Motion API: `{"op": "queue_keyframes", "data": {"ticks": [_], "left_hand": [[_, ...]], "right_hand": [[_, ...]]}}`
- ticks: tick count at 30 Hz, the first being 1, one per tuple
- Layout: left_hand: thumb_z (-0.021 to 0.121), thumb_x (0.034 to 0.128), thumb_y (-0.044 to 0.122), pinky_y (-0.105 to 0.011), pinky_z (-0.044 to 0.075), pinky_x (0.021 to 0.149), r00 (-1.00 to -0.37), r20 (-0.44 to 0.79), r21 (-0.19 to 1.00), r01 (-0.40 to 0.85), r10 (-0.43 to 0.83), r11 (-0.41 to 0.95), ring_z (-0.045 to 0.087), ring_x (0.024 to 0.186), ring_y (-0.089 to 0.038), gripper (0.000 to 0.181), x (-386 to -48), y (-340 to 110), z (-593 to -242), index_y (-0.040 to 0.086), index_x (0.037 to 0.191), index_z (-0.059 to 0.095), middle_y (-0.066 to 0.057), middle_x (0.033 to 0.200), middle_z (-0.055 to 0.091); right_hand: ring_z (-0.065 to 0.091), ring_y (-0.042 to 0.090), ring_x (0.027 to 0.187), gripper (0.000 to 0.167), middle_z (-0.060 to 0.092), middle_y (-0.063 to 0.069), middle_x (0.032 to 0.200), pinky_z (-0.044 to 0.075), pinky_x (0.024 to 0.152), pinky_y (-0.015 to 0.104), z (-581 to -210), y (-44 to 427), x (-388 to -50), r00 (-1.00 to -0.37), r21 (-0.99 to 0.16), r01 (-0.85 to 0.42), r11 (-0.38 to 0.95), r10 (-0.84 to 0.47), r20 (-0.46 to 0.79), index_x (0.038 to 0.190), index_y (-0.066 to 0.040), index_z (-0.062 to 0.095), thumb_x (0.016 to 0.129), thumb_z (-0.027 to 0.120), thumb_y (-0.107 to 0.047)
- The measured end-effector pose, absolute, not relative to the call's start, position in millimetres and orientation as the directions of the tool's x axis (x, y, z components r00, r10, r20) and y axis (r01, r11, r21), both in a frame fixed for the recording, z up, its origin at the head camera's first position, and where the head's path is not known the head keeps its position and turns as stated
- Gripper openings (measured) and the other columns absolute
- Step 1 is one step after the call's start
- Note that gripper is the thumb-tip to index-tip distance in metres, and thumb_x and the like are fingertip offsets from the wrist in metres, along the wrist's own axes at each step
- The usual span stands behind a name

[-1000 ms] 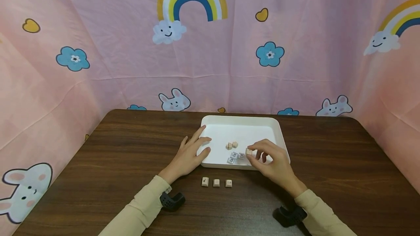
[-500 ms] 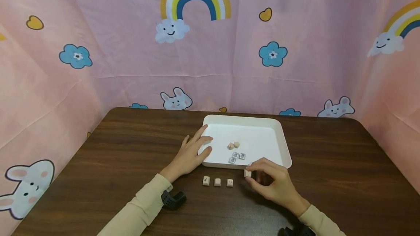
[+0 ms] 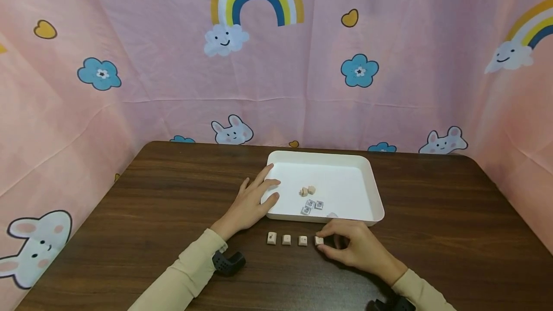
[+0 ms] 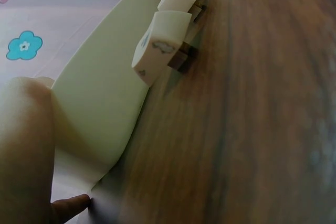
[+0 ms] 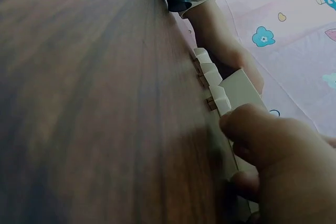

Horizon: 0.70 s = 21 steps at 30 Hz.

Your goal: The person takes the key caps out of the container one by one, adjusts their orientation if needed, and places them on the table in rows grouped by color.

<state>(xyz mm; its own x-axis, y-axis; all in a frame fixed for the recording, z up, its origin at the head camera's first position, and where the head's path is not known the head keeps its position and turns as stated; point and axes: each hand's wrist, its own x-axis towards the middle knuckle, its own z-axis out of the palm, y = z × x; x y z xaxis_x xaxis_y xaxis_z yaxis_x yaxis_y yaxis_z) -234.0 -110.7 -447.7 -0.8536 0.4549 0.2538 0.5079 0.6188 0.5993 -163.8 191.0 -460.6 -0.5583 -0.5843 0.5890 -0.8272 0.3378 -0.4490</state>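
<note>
My right hand (image 3: 360,248) pinches a small cream keycap (image 3: 318,240) between thumb and finger, down at the table in front of the white tray (image 3: 371,191). To its left, three cream keycaps stand in a row, the leftmost (image 3: 271,238) below the tray's left corner. The left hand (image 3: 246,208) rests with spread fingers over the tray's left rim. In the right wrist view, the right hand (image 5: 289,156) hides the pinched keycap, and the three others (image 5: 219,99) run away beyond it. The left wrist view shows keycaps (image 4: 165,43) close up beside the tray wall (image 4: 100,82).
Inside the tray lie several more keycaps: cream ones (image 3: 304,192) lying tipped and grey-white ones (image 3: 318,205) nearer the front rim. A patterned pink curtain (image 3: 276,76) hangs behind the dark wooden table (image 3: 173,196).
The right hand has carried the keycap out of the tray, toward me and slightly left, to the row's right end. The left hand has stayed at the tray's edge.
</note>
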Motion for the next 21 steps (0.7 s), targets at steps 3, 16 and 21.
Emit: {"op": "queue_keyframes", "data": {"ticks": [3,16,21], "left_hand": [[0.051,0.1077,0.035,-0.074,0.009,0.118,-0.853,0.255,0.595,0.510,0.455,0.621,0.044,0.145,-0.032,0.040,-234.1,-110.5,-447.3,0.013,0.140,0.059,-0.004,0.171,0.018],[0.052,0.1073,0.037,-0.075,0.008,0.117,-0.856,0.259,0.592,0.506,0.447,0.627,0.044,0.145,-0.031,0.041,-235.0,-110.2,-449.9,0.014,0.141,0.059,-0.004,0.171,0.017],[0.051,0.1074,0.037,-0.075,0.008,0.117,-0.855,0.261,0.592,0.509,0.448,0.625,0.046,0.144,-0.032,0.041,-235.8,-110.1,-449.3,0.014,0.141,0.059,-0.004,0.171,0.017]], "right_hand": [[0.063,-0.002,0.080,0.021,0.073,-0.014,0.098,0.050,0.073,0.012,-461.3,190.8,-163.9,-0.593,-0.445,-0.804,0.394,-0.585,0.553,0.104,-0.021,0.077,0.084,0.085,-0.018],[0.051,-0.004,0.068,0.021,0.070,-0.011,0.101,0.041,0.063,0.007,-459.0,192.2,-164.8,-0.517,-0.365,-0.856,0.366,-0.590,0.620,0.107,-0.019,0.074,0.087,0.082,-0.023],[0.048,0.002,0.059,0.019,0.071,0.002,0.090,0.040,0.055,0.010,-455.5,190.4,-171.3,-0.391,-0.280,-0.909,0.309,-0.405,0.827,0.099,-0.006,0.073,0.095,0.072,-0.024]]}}
